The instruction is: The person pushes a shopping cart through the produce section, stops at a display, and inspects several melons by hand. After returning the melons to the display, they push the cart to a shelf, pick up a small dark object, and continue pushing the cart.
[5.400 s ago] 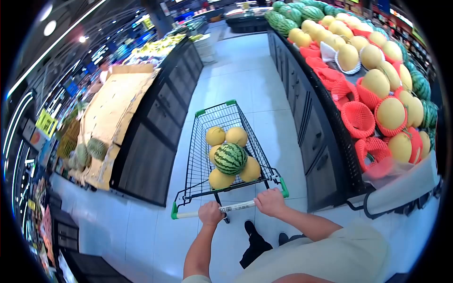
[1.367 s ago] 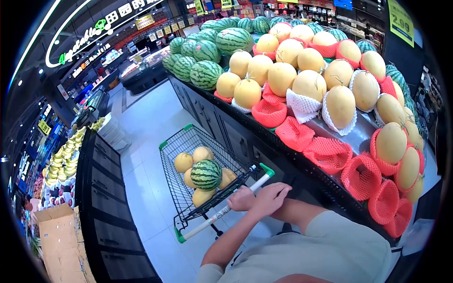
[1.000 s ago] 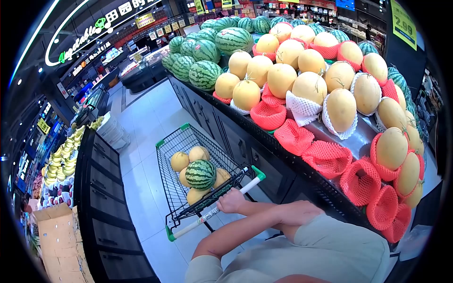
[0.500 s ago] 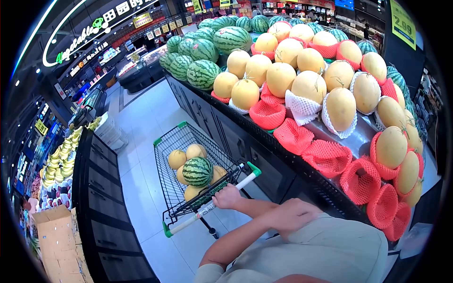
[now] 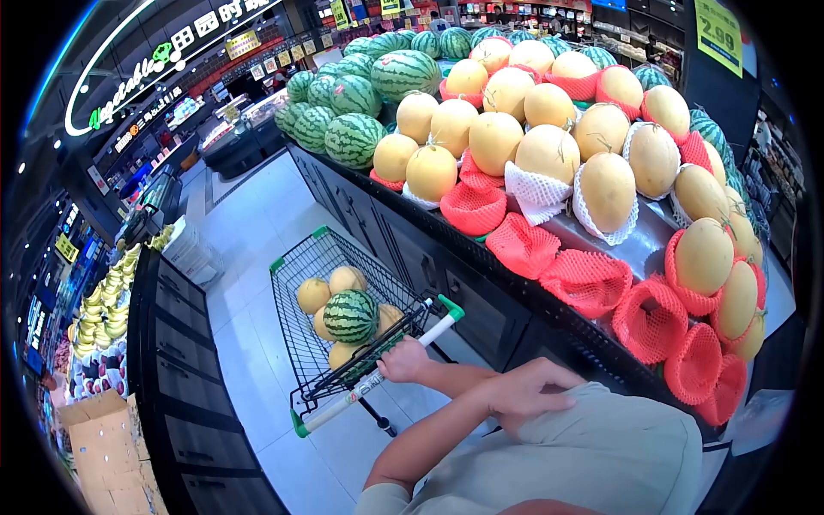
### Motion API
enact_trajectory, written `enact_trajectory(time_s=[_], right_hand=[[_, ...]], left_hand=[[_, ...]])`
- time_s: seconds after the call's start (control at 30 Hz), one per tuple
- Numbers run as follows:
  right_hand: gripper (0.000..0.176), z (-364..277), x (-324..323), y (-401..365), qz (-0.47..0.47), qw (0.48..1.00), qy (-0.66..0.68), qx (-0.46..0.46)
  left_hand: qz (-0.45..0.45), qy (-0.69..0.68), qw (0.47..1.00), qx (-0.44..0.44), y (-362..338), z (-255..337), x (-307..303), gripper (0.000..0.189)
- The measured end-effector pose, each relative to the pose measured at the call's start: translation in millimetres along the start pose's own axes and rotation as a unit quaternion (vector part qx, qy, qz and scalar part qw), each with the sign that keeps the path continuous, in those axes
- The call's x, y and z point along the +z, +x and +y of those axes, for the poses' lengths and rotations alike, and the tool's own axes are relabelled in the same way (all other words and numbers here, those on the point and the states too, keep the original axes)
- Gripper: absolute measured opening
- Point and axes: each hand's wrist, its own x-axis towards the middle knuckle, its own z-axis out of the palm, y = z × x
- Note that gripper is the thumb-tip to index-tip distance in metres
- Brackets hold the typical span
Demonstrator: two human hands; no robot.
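My right hand (image 5: 403, 359) is closed around the white handle (image 5: 330, 414) of a shopping cart (image 5: 296, 330), between its green end caps. In the wire basket lie several pale yellow melons (image 5: 313, 296), with one striped watermelon (image 5: 351, 316) on top of them. My left arm crosses over the right one. Its hand (image 5: 534, 388) lies on my right arm at the edge of the beige sleeve (image 5: 618, 446), fingers slightly apart and holding no item.
To the right, a black display stand (image 5: 481, 313) bears yellow melons (image 5: 609, 193), red foam net sleeves (image 5: 588, 281) and watermelons (image 5: 354, 140). On the left are bananas (image 5: 107, 309), a cardboard box (image 5: 112, 446) and dark cabinets (image 5: 193, 378). Pale floor tiles (image 5: 249, 249) run between them.
The view has shifted slightly, so the stand and cart appear further left. My left hand's fingers have spread a little on the arm. My right hand stays on the handle.
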Motion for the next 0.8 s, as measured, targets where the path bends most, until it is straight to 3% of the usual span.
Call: enact_trajectory(time_s=[0.07, 0.13, 0.27, 0.3, 0.37, 0.4, 0.47, 0.5, 0.57, 0.6, 0.7, 0.77, 0.8], right_hand=[[0.038, -2, 6, -1, 0.021, 1.000, -0.009, -0.005], [0.038, -1, 10, 0, 0.026, 1.000, -0.009, -0.002], [0.041, -4, -8, 7, -0.038, 0.999, 0.017, 0.015], [0.041, -3, 13, 2, 0.007, 1.000, 0.011, 0.008], [0.043, -8, -5, 2, 0.006, 1.000, 0.011, 0.017], [0.043, -7, -9, 2, 0.005, 1.000, 0.011, 0.019], [0.044, -11, -6, 1, 0.004, 1.000, 0.016, 0.024], [0.044, -9, -2, 2, -0.021, 0.999, 0.029, 0.025], [0.044, -6, -1, 4, -0.044, 0.998, 0.043, 0.034], [0.044, -6, 1, 4, -0.039, 0.998, 0.043, 0.024], [0.044, -6, -1, 3, -0.059, 0.997, 0.050, 0.027], [0.043, -10, -12, 4, -0.010, 0.998, 0.050, 0.026], [0.043, -12, -11, 2, -0.012, 0.998, 0.054, 0.024]], left_hand=[[0.010, -0.097, 0.993, 0.068, 2, 4, 7, 0.050], [-0.010, -0.044, 0.994, 0.099, 18, 29, 11, 0.051], [0.178, 0.049, 0.982, -0.028, 31, 79, 45, 0.016], [0.206, 0.048, 0.976, -0.054, 28, 85, 50, 0.015], [0.290, 0.023, 0.956, 0.024, 26, 83, 65, 0.011], [0.285, 0.007, 0.958, 0.014, 24, 86, 68, 0.011], [0.323, 0.137, 0.936, -0.003, 21, 95, 71, 0.011], [0.319, 0.135, 0.938, -0.004, 21, 89, 75, 0.011], [0.371, 0.121, 0.912, 0.122, 14, 80, 86, 0.016], [0.365, 0.118, 0.916, 0.120, 5, 79, 90, 0.016], [0.358, 0.198, 0.912, 0.038, -28, 88, 103, 0.028], [0.397, -0.106, 0.902, -0.129, -45, 96, 128, 0.070], [0.401, -0.107, 0.900, -0.131, -45, 95, 129, 0.070]])
